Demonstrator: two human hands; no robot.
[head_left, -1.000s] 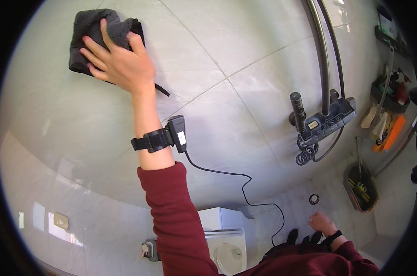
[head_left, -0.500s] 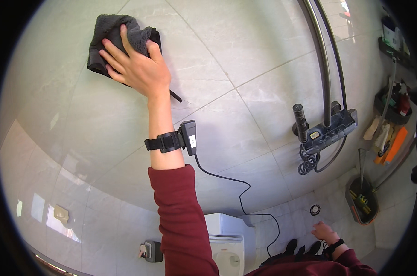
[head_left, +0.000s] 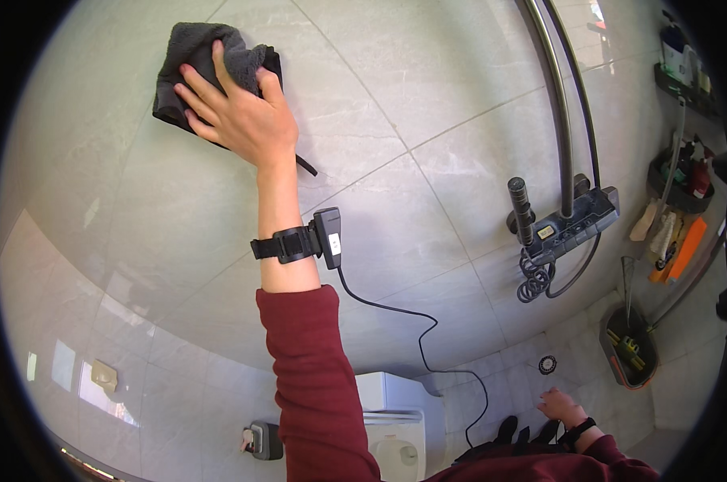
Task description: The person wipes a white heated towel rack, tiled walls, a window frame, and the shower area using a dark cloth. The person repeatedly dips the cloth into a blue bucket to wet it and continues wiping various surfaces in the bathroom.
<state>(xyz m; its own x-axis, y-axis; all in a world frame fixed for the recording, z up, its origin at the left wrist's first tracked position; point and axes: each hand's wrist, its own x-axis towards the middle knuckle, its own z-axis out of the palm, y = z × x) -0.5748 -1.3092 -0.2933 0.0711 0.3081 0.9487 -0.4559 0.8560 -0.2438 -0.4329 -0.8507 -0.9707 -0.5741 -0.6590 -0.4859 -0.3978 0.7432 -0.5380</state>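
Observation:
My left hand [head_left: 251, 122] reaches up to the upper left and presses a dark grey cloth [head_left: 196, 46] against the tiled wall [head_left: 347, 153]. Its fingers are spread over the cloth, and the thumb holds a bunched fold at the right side. A thin black strip sticks out below the cloth beside my wrist. Down at the lower right hangs my right hand [head_left: 562, 408], its fingers loosely apart with nothing visible in them. Both wrists carry black straps; a black device [head_left: 328, 238] with a cable is fixed at the left one.
A shower fixture [head_left: 568, 223] with a metal pipe and coiled hose is on the wall at right. Corner shelves [head_left: 684, 181] hold bottles, with brushes hanging below. A dark bin [head_left: 628, 345], a floor drain [head_left: 547, 365] and a white toilet [head_left: 399, 418] are lower down.
The view has shifted very slightly, so the fixture and shelves sit a little further left. My left hand stays on the cloth at nearly the same spot.

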